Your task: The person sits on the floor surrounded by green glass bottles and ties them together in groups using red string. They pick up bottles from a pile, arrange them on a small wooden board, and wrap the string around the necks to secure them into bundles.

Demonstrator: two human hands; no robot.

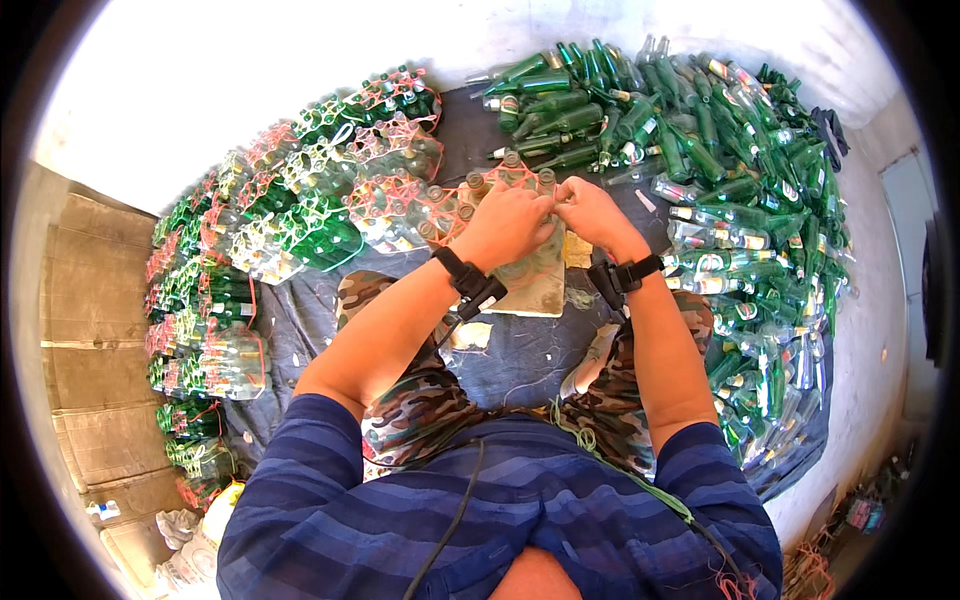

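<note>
A group of clear glass bottles (525,259) stands upright on a pale board (541,298) between my knees, with pink cord (510,174) laced around the necks. My left hand (504,225) is over the bottle tops, its fingers bent at the cord near the right-hand necks. My right hand (595,216) meets it there, thumb and fingertips pinched together at the right edge of the group. The cord between the fingertips is too small to make out clearly. Both wrists carry black strapped devices.
Bundles of upright bottles (319,232) netted with pink, green and white cord stand at the left. Loose green and clear bottles (705,150) lie piled at the back and right on a dark sheet (480,375). Cardboard (105,285) lines the left side. Green strings (637,480) hang across my shirt.
</note>
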